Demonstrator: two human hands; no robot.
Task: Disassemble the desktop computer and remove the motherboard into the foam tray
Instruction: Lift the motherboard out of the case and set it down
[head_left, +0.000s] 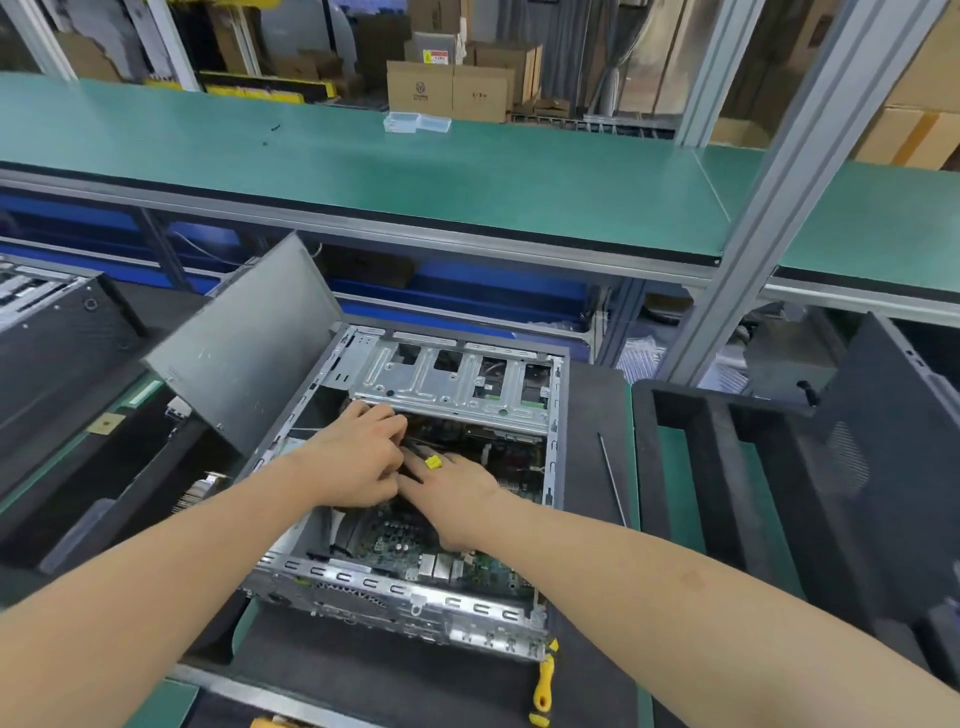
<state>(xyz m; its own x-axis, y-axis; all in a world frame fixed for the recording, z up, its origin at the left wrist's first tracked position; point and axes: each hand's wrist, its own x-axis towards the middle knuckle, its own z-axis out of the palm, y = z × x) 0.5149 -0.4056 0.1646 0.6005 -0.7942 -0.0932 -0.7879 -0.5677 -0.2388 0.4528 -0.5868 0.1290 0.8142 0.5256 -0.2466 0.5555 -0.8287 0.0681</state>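
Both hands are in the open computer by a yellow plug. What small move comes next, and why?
Probably work the yellow plug clear of the motherboard: left hand and right hand meet at it, and the board lies inside the case, so wiring likely goes first.

- An electronics teardown workshop is showing here — green-matted benches (467, 171) are running in rows on aluminium framing (769, 218).
- Cardboard cartons (447, 91) are piling up behind them.
- An opened computer case (452, 384) and a yellow-handled screwdriver (544, 686) are lying on the near bench.
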